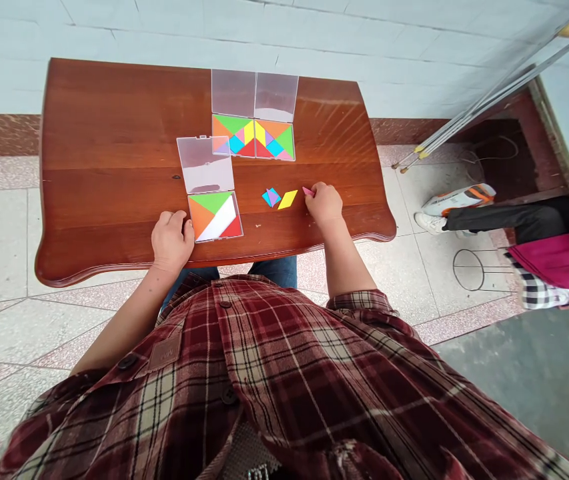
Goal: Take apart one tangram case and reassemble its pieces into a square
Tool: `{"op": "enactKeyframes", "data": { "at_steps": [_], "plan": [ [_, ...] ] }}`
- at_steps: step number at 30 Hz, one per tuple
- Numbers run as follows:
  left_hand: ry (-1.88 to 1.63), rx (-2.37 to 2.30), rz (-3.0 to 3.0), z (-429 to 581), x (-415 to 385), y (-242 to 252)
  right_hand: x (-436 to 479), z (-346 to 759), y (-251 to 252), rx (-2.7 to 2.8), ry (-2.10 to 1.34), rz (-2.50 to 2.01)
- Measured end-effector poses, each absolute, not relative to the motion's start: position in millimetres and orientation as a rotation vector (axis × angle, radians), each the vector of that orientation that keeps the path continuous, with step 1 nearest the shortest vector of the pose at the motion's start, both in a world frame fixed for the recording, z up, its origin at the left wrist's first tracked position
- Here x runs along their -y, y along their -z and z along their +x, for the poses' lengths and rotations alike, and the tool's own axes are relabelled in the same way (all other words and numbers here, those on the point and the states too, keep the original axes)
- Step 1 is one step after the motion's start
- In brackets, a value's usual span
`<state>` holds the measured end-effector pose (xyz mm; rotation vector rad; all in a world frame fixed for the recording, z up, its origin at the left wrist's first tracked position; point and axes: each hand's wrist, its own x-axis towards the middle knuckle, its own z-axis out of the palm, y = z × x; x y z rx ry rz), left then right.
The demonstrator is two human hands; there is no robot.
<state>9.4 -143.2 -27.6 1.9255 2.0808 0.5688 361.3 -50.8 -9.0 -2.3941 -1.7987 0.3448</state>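
My right hand pinches a small pink triangle tangram piece just above the table's right part. Left of it lie a yellow parallelogram piece and a blue square piece, with a purple triangle on top of the square. An opened tangram case lies near the front edge, holding green, orange and red pieces around a bare white band. My left hand rests at this case's left edge, fingers loosely bent and thumb apart, touching or almost touching the case.
Two more opened tangram cases, filled with coloured pieces, lie side by side at the back of the wooden table. A wall stands behind. Crutches lean at the right, where a seated person's leg and a bag are visible.
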Motion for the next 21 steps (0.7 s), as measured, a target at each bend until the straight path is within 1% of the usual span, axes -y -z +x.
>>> {"op": "enactKeyframes", "data": {
  "at_steps": [3, 7, 9, 21],
  "plan": [
    [-0.589, -2.082, 1.949, 8, 143, 30, 53, 357, 2, 1.907, -0.351, -2.307],
    [-0.586, -2.099, 1.985, 7, 143, 31, 52, 346, -2, 2.257, -0.476, -1.960],
    [-0.584, -2.099, 2.002, 7, 143, 30, 48, 342, -3, 2.386, -0.529, -1.874],
    [-0.630, -2.076, 2.035, 6, 144, 30, 41, 344, -9, 2.636, -0.598, -1.867]
  ]
}}
